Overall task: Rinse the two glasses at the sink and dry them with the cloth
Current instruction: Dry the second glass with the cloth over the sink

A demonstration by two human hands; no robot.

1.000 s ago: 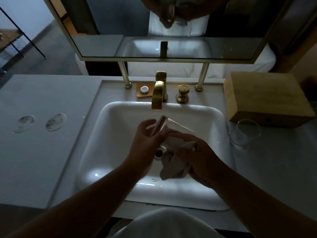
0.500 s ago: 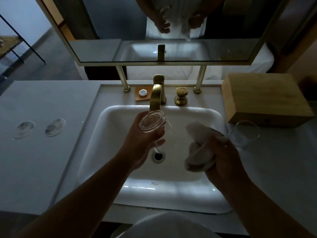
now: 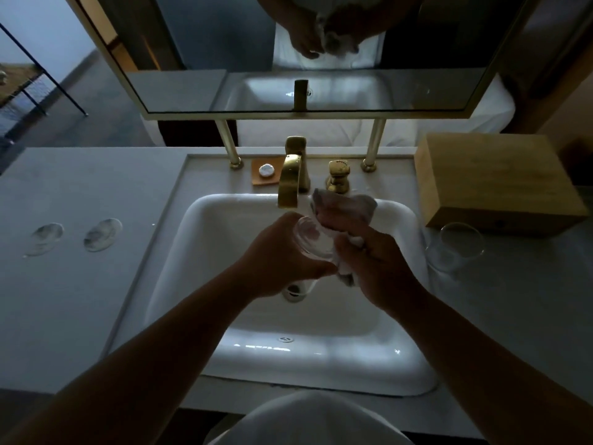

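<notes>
Desk, left part [image 3: 80, 316]: two round wet-looking marks [image 3: 75, 236] are seen here, well apart from the sink. If a glass is set down there, the dried base could be wetted again; whether the marks are really water cannot be told.

Left hand [image 3: 276, 255]: the fingers are curled round the first glass [image 3: 313, 240], which is held tilted over the basin, with the mouth turned toward the cloth. The glass is probably wet from rinsing, so a slip from this hand is judged possible if the grip is loosened while the cloth is pushed against it.

Sink [image 3: 199, 284]: the held glass is above the hard white basin and just below the brass faucet [image 3: 290, 181]. A drop would likely mean a chip or a break, and a knock against the spout is possible if the glass is lifted carelessly. No running water is seen.

Right hand [image 3: 375, 261]: the cloth [image 3: 345, 210] is gripped with curled fingers and is pressed to the mouth of the glass. If too much force is used, the thin wall could be cracked.

Second glass [image 3: 455, 248]: it stands upright on the desk at the right, just in front of the wooden box [image 3: 494, 178] and near the right forearm. It could be swept over by that arm during wiping.
</notes>
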